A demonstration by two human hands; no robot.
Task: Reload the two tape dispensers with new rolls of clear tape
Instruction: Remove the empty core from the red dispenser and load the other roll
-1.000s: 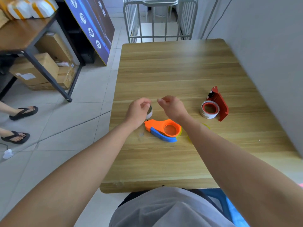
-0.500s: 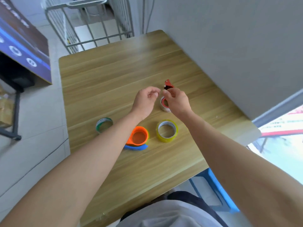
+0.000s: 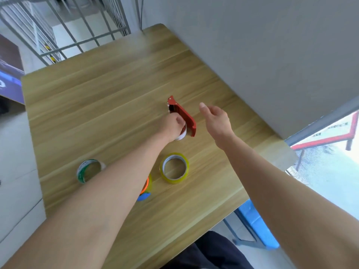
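left hand on the red dispenser's roll, right hand open beside it

head view: left hand [image 3: 173,126] reaches across the table [image 3: 108,98] and sits on the white roll [image 3: 182,133] in the red tape dispenser [image 3: 184,118]. fingers [image 3: 179,120] curl over the top of the roll, closed on it as far as can be told; contact underneath is hidden by the hand. right hand [image 3: 216,120] hovers just right of the dispenser, fingers spread and slack, holding nothing, not touching it.

red dispenser stands on edge mid-table, cutter end pointing away from the person. yellow-tinted tape roll [image 3: 174,167] lies flat nearer the person, apart from the dispenser. green-and-white tape roll [image 3: 88,169] lies tilted toward the left edge. orange and blue dispenser [image 3: 146,188] is mostly hidden under the left forearm, near the yellow roll; whether it is loaded cannot be told.

handling, judged: dispenser is light stiff plastic, will slide or tip on the smooth wood if pushed one-handed, so brace the red body with the free right hand. keep off the toothed cutter end. rolls are light, rigid on the cardboard core, slick on the outer face; pinch across the core and outer wall, not on the sticky free end. clear film tail is hard to see and clings to itself.
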